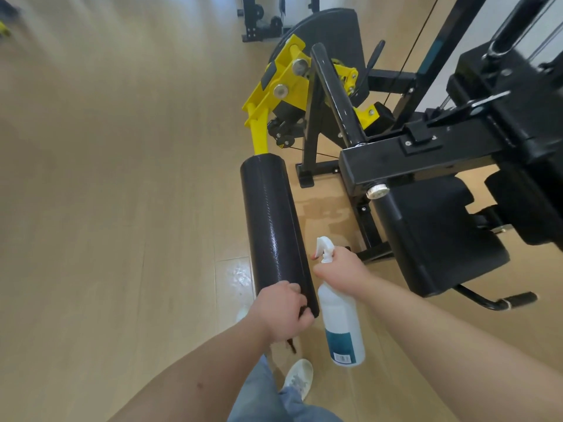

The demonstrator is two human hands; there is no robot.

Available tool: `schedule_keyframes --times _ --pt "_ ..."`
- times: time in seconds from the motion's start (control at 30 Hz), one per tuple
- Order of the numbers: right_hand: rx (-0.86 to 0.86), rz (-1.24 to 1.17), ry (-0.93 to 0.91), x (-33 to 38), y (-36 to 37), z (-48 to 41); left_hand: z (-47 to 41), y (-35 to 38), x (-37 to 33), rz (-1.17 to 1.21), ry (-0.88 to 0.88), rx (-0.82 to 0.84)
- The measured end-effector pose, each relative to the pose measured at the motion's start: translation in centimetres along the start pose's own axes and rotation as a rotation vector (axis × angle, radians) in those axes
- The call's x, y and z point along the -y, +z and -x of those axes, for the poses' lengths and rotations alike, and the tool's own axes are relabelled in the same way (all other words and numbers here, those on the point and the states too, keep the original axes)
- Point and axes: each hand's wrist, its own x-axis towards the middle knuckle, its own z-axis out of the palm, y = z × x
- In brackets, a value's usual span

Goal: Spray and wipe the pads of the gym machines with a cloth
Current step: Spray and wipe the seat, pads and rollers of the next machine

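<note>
Left hand (281, 310) fingers curled over near end of black roller pad (274, 226), clamping a dark brown cloth (292, 345) against it; only scraps of cloth show, at the fingertips and hanging below the wrist. Right hand (341, 269) just right of the roller pad, wrapped round neck of white spray bottle (341, 327), one finger out front by the trigger, nozzle aimed up and left toward the pad. Bottle hangs tilted, base toward camera, off the floor. Teal label (341, 341) on lower bottle with barcode under it, text too small to read, no brand legible.

Roller pad runs lengthwise away from camera, textured, glossy; far end joins yellow lever arm (259, 126). Small yellow triangle warning sticker (281, 145) on the mechanism beyond the pad's far end, wording unreadable. Right of the roller pad: wet patch (326, 214) on wood floor (122, 208), then black seat pad (441, 239) under black frame beam (426, 153). Nearer than the roller pad's near end: white sneaker (300, 377), blue jeans (262, 397)
</note>
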Motion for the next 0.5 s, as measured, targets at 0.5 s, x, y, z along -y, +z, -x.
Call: schedule_keyframes --times 0.5 --pt "-0.024 -0.032 0.030 3.0 -3.0 -6.6 -12.7 -14.3 9.2 0.504 -0.335 -0.545"
